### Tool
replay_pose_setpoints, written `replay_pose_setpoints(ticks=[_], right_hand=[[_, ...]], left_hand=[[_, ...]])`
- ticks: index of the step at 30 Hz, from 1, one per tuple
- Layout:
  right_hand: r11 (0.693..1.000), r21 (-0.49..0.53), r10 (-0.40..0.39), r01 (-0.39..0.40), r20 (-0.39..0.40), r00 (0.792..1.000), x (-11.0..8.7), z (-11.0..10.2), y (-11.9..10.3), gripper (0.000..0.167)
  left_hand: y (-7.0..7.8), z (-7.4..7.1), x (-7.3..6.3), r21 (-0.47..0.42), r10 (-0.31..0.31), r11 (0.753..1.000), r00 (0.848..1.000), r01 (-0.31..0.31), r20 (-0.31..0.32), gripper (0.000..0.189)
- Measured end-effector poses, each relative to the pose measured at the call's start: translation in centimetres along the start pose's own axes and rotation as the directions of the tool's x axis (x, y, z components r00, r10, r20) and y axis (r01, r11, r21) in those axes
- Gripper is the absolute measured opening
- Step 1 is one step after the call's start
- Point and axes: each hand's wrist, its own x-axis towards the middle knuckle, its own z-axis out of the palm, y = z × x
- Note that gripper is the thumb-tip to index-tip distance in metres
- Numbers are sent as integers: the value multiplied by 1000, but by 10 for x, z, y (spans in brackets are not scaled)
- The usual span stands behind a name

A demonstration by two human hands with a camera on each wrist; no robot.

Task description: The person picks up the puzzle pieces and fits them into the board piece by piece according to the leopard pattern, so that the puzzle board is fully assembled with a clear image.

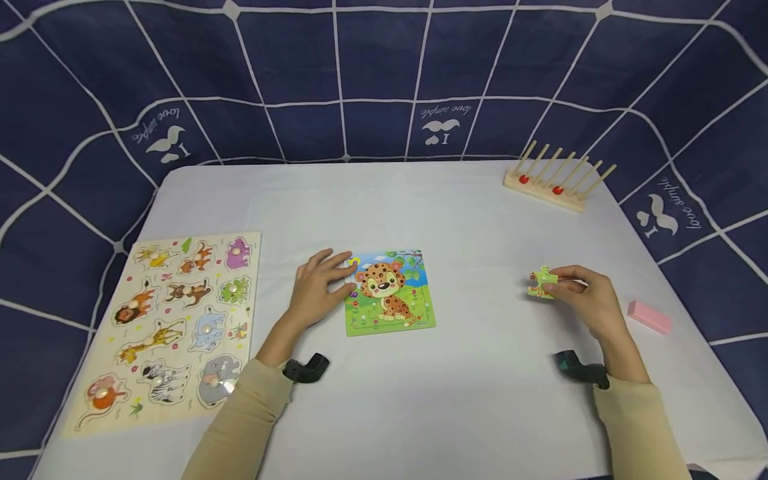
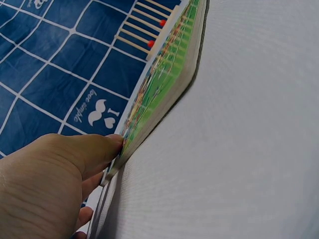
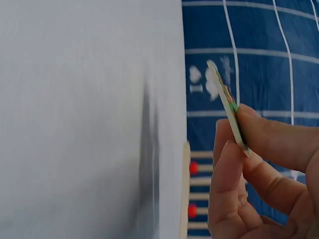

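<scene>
A square jigsaw puzzle (image 1: 393, 293) with a spotted leopard cub on grass lies flat on the white table. My left hand (image 1: 319, 283) rests at its left edge, fingers spread and the thumb (image 2: 107, 149) touching the edge. To the right, the right hand (image 1: 591, 300) pinches a small green jigsaw piece (image 1: 542, 283) between thumb and fingers. In the right wrist view that jigsaw piece (image 3: 228, 109) shows edge-on, raised above the table. Part of the puzzle's upper left corner is hidden under the left fingers.
A wooden animal knob board (image 1: 174, 327) lies at the left. At the back right stands a wooden peg rack (image 1: 543, 190) with two red beads. A pink block (image 1: 650, 317) lies right of the right hand. Dark blue checked cloth (image 1: 384, 73) hangs around the table.
</scene>
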Motion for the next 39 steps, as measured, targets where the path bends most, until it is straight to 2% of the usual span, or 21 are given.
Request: replay_pose_setpoints(ticks=[4, 8, 14, 22, 27, 35, 39], right_hand=[[997, 70, -40, 36, 66, 997, 3, 21, -19, 37], [985, 164, -80, 53, 160, 984, 5, 47, -39, 35], [983, 169, -117, 75, 253, 960, 5, 91, -69, 29], [969, 147, -238, 201, 303, 923, -2, 139, -94, 21], [960, 133, -275, 246, 296, 915, -6, 153, -100, 20], [961, 104, -277, 258, 290, 916, -9, 157, -100, 20], [952, 61, -306, 301, 271, 913, -10, 160, -99, 20]], left_hand=[[0, -1, 0, -3, -2, 1000, 1000, 2, 0, 40], [-1, -1, -1, -5, -2, 1000, 1000, 2, -3, 40], [-1, 0, -1, -6, -5, 1000, 1000, 5, 0, 40], [0, -1, 0, -7, -12, 1000, 1000, 12, -2, 40], [0, -1, 0, -7, -12, 1000, 1000, 12, 3, 40], [1, -1, 1, -7, -15, 1000, 1000, 15, 4, 40], [0, 0, 0, -5, -17, 1000, 1000, 17, 5, 40]])
